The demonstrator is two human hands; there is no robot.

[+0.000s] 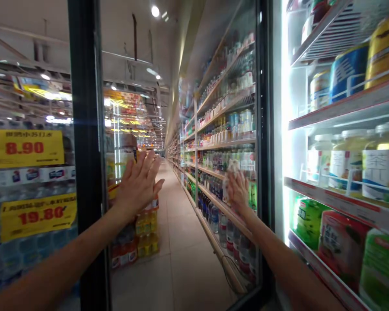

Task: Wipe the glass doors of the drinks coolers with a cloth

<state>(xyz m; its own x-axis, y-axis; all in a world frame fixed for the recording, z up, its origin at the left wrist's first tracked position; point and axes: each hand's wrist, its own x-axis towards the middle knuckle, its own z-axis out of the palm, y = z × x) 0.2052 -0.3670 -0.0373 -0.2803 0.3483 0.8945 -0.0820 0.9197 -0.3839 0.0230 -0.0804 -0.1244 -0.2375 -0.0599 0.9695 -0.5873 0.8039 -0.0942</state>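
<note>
Yellow price cards (25,149) marked 8.90 and 19.80 sit at far left, beside a black door frame (86,129). Past it, a glass cooler door (184,108) fills the middle, with a long supermarket aisle of beige floor tiles (181,276) showing in the pane under a lit ceiling (116,26). The left hand (138,185) lies open against the glass, fingers spread. Well apart to the right, the right hand (238,192) presses a crumpled white cloth (230,181) onto the same pane. Further right, a brightly lit cooler shelf (343,110) carries bottled tea (381,166), with green packs (307,222) below.
</note>
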